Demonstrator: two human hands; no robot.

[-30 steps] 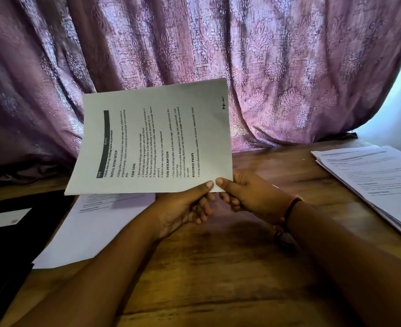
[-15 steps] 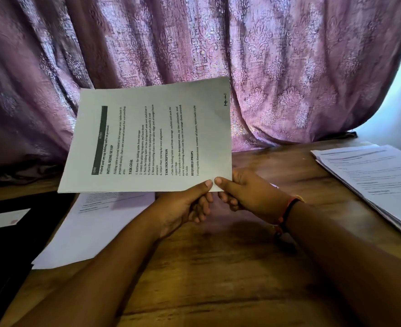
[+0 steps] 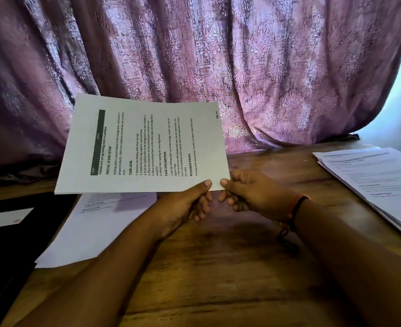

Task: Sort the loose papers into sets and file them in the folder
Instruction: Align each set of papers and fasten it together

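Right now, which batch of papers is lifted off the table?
The sheet with the dark header bar, pinched by the left hand and right hand; the left pile and right stack lie flat.

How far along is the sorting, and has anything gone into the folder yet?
Midway at best. Done: loose sheets lie beside the black folder. In hand: the left hand and right hand pinch a printed sheet by its near corner. Left: the thick stack at right, and filing; no paper shows in the folder.
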